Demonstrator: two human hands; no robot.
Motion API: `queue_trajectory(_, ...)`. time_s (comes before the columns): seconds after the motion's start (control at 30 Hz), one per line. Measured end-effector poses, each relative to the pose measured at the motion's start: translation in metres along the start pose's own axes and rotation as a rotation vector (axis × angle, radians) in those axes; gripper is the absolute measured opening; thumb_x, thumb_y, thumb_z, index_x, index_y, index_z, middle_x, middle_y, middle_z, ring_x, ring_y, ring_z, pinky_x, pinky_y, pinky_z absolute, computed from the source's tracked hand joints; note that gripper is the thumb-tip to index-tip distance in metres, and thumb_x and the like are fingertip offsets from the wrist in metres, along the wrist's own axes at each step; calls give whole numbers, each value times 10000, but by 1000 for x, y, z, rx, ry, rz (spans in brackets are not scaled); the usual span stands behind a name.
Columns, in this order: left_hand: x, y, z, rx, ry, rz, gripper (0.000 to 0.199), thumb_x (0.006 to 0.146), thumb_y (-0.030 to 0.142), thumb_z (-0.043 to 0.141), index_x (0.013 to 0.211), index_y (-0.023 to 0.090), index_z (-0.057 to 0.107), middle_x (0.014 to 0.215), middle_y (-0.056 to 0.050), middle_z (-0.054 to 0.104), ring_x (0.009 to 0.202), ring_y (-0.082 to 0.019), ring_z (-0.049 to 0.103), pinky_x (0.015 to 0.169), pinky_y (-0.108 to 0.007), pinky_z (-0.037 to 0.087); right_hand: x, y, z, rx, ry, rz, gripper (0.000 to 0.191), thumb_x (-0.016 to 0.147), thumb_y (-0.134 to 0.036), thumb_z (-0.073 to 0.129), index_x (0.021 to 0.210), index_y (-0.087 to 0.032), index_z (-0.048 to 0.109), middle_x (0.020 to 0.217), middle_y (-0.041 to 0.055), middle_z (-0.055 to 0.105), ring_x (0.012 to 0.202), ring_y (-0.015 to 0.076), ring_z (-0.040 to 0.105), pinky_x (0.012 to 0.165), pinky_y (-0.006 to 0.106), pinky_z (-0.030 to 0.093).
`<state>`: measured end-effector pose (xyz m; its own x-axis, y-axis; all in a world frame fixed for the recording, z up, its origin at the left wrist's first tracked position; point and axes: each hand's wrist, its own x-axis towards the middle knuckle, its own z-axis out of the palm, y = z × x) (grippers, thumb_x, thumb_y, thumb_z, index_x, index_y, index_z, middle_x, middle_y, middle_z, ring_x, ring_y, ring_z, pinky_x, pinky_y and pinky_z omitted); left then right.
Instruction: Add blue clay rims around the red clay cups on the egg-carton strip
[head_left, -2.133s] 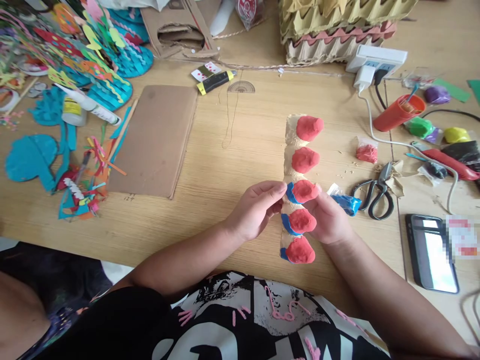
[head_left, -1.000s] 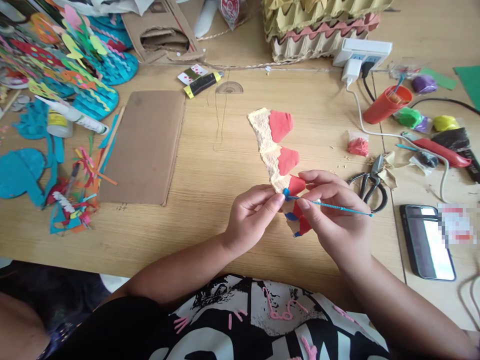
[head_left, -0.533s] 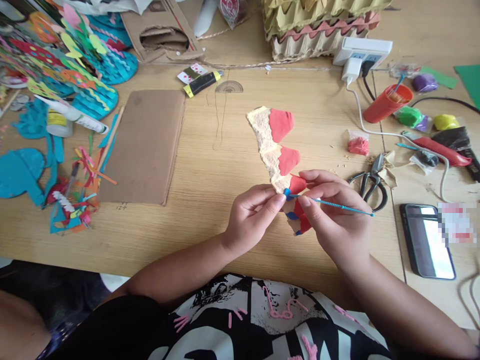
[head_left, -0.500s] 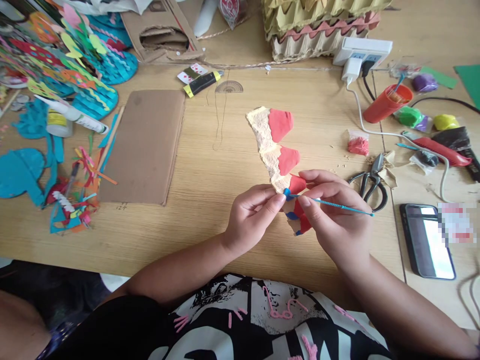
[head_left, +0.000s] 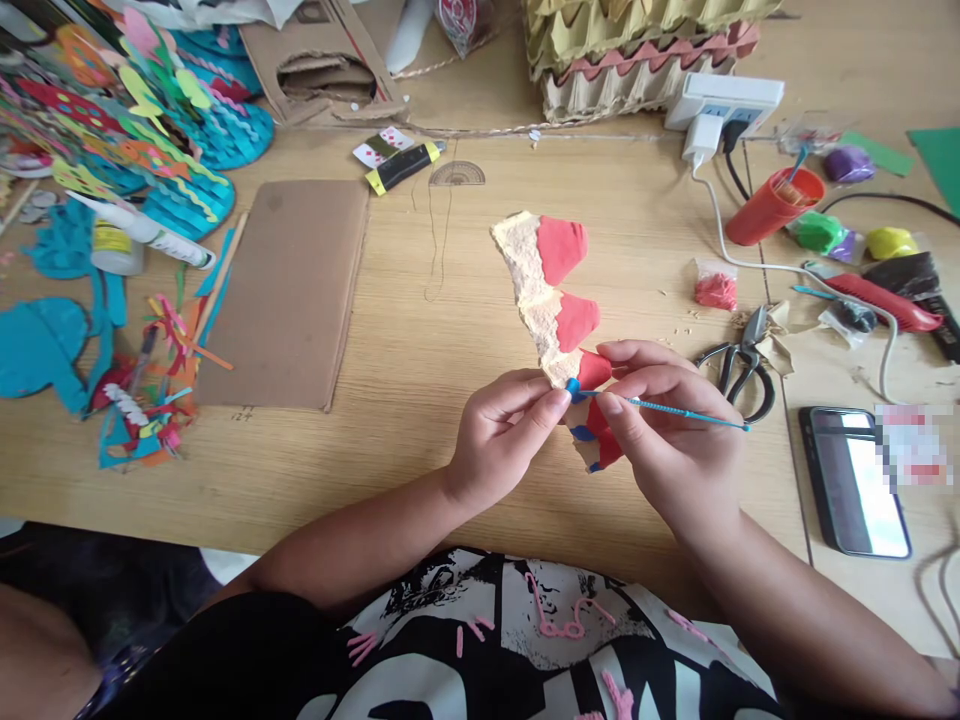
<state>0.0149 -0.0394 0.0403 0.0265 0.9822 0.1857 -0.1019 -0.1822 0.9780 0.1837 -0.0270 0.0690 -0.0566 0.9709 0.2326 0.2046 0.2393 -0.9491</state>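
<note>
Between my hands is a jagged strip of egg carton (head_left: 519, 262), its pointed cups covered in red clay (head_left: 562, 250) and its lower end bearing blue clay patches. My left hand (head_left: 504, 430) pinches the strip's edge near its middle, with a small blue clay lump (head_left: 573, 386) by the thumb tip. My right hand (head_left: 675, 430) holds a thin blue modelling tool (head_left: 690, 414) between thumb and fingers. The tool's far end reaches the blue lump. Part of the strip's lower half is hidden behind my right hand.
Black-handled scissors (head_left: 742, 365) and a phone (head_left: 855, 480) lie to the right, near a red cup (head_left: 776, 205). A cardboard sheet (head_left: 285, 290) is at left beside coloured scraps (head_left: 150, 400). Egg trays (head_left: 637, 60) and a power strip (head_left: 727, 95) stand at the back.
Almost nothing differs. Both hands, the strip and the blue tool keep nearly the same place; the view has shifted very slightly.
</note>
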Motion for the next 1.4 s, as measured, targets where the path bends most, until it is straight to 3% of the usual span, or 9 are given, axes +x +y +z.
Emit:
queue_trajectory(0.23,0,0,-1,20,-1,4,283,988,334,620,750,209,709,696,-16,562,718,-152,534,819,-314,512,1,-1,1,60,1,23,46,879,-271,777,859,-279,736,1198,74,737,1230,268,652,1091,525,512)
queue_trajectory(0.6,1,-4,-3,0,-22,45,249,987,283,623,761,200,687,697,-7,528,699,-135,496,785,-293,503,1,2,1,49,2,-22,61,864,-225,788,874,-262,741,1192,61,747,1186,240,677,1058,481,509)
queue_trajectory(1.03,0,-3,-2,-27,-26,40,185,1000,271,603,929,219,766,782,-31,621,765,-153,563,757,-295,493,1,2,1,69,-1,-14,64,868,-218,783,877,-268,745,1194,50,747,1172,231,683,1055,468,512)
queue_trajectory(1.2,0,-3,-2,-7,-27,48,224,991,265,617,795,208,709,701,-5,526,698,-137,489,778,-298,490,2,1,1,105,5,-12,76,867,-200,783,880,-264,745,1181,45,749,1156,214,692,1049,446,523)
queue_trajectory(1.4,0,-3,-2,5,-24,46,238,993,285,614,783,208,695,701,-7,525,697,-143,488,788,-312,494,2,1,0,107,-11,-5,58,868,-218,785,867,-261,746,1193,51,743,1183,222,680,1064,456,513)
